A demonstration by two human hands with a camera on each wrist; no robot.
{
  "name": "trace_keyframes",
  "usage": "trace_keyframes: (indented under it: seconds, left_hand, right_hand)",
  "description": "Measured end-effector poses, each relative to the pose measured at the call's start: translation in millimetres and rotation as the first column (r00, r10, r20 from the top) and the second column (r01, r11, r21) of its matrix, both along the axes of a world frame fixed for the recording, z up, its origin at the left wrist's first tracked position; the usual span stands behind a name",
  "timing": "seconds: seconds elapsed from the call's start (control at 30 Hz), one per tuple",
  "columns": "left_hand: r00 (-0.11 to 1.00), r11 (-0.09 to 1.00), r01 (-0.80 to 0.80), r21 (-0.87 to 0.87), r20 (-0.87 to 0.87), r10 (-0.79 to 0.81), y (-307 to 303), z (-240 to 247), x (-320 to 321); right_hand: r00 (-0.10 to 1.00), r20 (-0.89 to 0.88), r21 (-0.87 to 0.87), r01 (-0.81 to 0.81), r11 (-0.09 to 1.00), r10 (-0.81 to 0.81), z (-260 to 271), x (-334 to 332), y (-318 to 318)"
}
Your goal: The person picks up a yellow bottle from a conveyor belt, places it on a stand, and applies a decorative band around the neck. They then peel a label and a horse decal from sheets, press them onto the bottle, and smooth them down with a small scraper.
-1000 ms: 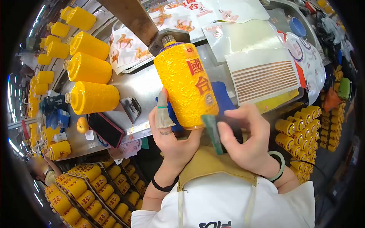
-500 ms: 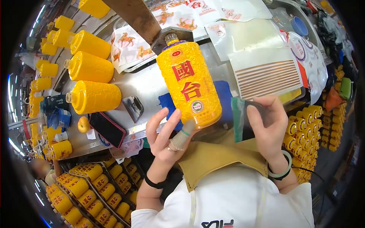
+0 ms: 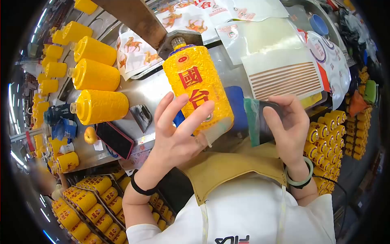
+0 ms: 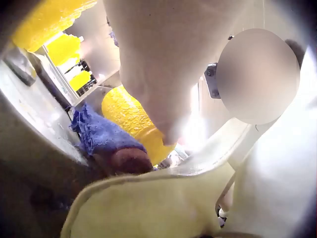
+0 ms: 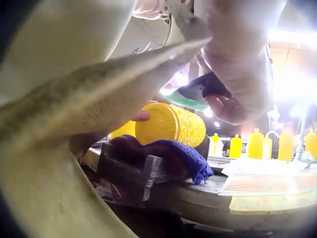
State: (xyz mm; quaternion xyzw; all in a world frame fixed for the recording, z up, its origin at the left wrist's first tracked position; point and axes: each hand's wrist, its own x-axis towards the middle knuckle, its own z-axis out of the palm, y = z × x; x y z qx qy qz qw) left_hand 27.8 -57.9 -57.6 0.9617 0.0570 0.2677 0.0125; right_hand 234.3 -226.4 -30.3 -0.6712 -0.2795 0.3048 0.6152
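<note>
A yellow embossed bottle (image 3: 200, 81) with red characters lies on a blue cloth (image 3: 236, 106), its neck at a metal holder (image 3: 180, 40). My left hand (image 3: 174, 136) is over its lower end, fingers spread and thumb in a pale cover along the bottom edge. To the right of the bottle, my right hand (image 3: 289, 126) pinches a dark scraper with a green edge (image 3: 252, 122), apart from the bottle. The left wrist view has the bottle (image 4: 126, 111) beyond my left hand (image 4: 163, 64). The right wrist view shows the scraper (image 5: 200, 90) above the bottle (image 5: 171, 124).
Yellow bottles (image 3: 95, 75), a phone (image 3: 115, 140) and a dark shiny block (image 3: 141, 117) are at the left. Printed sheets (image 3: 266, 40) and a sheet of brown strips (image 3: 284, 79) lie at the right. A metal beam (image 3: 134, 20) slants in from above.
The bottle has rolled so its red characters face up. My right hand has moved right, away from it, with the scraper. My left hand has shifted from beneath the lower end to over its front, fingers spreading.
</note>
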Motion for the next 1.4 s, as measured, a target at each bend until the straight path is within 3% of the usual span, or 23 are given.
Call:
trace_keyframes:
  seconds: [0.13,0.2,0.23,0.3,0.37,0.43,0.57,0.6,0.63,0.67,0.7,0.8,0.83,0.93,0.97,1.03,1.07,1.1,1.17,1.23,1.3,1.33,1.4]
  left_hand:
    - [0.999,0.999,0.040,0.026,-0.007,-0.040,3,-3,7]
    - [0.968,0.987,0.039,0.155,0.238,-0.076,3,-25,3]
    - [0.968,0.987,0.032,0.160,0.239,-0.070,-2,-28,-1]
    - [0.944,0.974,-0.228,0.004,0.244,0.221,-19,-30,-10]
    - [0.942,0.957,-0.288,0.010,0.183,0.282,-23,-27,-7]
    - [0.901,0.912,-0.409,-0.034,0.145,0.410,-25,-19,3]
    - [0.886,0.901,-0.413,-0.129,0.171,0.431,-28,-21,-4]
    - [0.883,0.899,-0.418,-0.128,0.173,0.436,-29,-23,-3]
    - [0.859,0.865,-0.391,-0.316,0.212,0.466,-32,-26,0]
    - [0.830,0.803,-0.338,-0.491,0.247,0.500,-35,-29,3]
    - [0.827,0.802,-0.338,-0.492,0.251,0.502,-38,-33,5]
    - [0.817,0.410,-0.148,-0.900,0.123,0.563,-47,-34,10]
    - [0.814,0.411,-0.147,-0.900,0.127,0.567,-48,-34,12]
    - [0.831,0.552,-0.128,-0.824,0.215,0.513,-49,-40,15]
    - [0.833,0.557,-0.124,-0.821,0.219,0.508,-49,-38,16]
    - [0.827,0.626,-0.087,-0.775,0.294,0.479,-47,-32,20]
    - [0.839,0.612,-0.124,-0.781,0.247,0.485,-46,-26,21]
    - [0.839,0.616,-0.123,-0.778,0.250,0.484,-47,-28,20]
    - [0.830,0.420,0.064,-0.905,0.282,0.481,-50,-38,16]
    - [0.821,0.434,0.034,-0.900,0.273,0.501,-49,-45,15]
    - [0.810,0.445,0.003,-0.896,0.263,0.524,-48,-46,16]
    - [0.812,0.470,-0.016,-0.883,0.263,0.521,-48,-43,15]
    - [0.840,0.509,-0.084,-0.857,0.214,0.499,-47,-44,10]
  right_hand:
    - [0.998,0.060,-0.029,-0.021,0.999,0.023,3,11,-1]
    - [0.999,0.040,-0.007,-0.034,0.999,0.034,5,16,2]
    - [0.998,0.042,-0.002,-0.041,0.999,0.041,6,19,5]
    - [0.980,0.142,-0.036,-0.134,0.990,0.138,11,27,12]
    - [0.967,0.175,-0.047,-0.178,0.983,0.184,12,34,21]
    - [0.850,0.424,-0.055,-0.320,0.946,0.313,16,40,34]
    - [0.730,0.639,0.025,-0.336,0.942,0.243,32,30,57]
    - [0.592,0.782,0.113,-0.441,0.890,0.194,27,31,65]
    - [0.411,0.903,0.146,-0.566,0.811,0.124,20,33,71]
    - [0.322,0.935,0.097,-0.636,0.765,0.150,21,28,70]
    - [0.230,0.958,0.041,-0.697,0.716,0.169,23,20,66]
    - [0.202,0.942,0.016,-0.825,0.565,0.269,19,1,60]
    - [0.197,0.943,0.014,-0.828,0.561,0.268,20,0,68]
    - [0.085,0.917,-0.250,-0.639,0.728,0.389,30,10,108]
    - [0.085,0.919,-0.247,-0.635,0.732,0.384,28,19,128]
    - [0.217,0.975,0.097,-0.633,0.768,0.056,23,33,159]
    - [0.215,0.975,0.099,-0.632,0.769,0.050,20,39,158]
    - [0.160,0.987,0.100,-0.693,0.714,0.016,14,49,153]
    - [0.124,0.991,0.126,-0.807,0.577,-0.043,-1,56,139]
    - [0.091,0.993,0.118,-0.880,0.460,-0.081,-6,46,104]
    - [0.123,0.992,0.106,-0.948,0.301,0.038,-6,42,91]
    - [0.123,0.992,0.106,-0.949,0.297,0.038,-5,44,95]
    - [0.169,0.967,0.019,-0.793,0.608,0.190,-2,47,112]
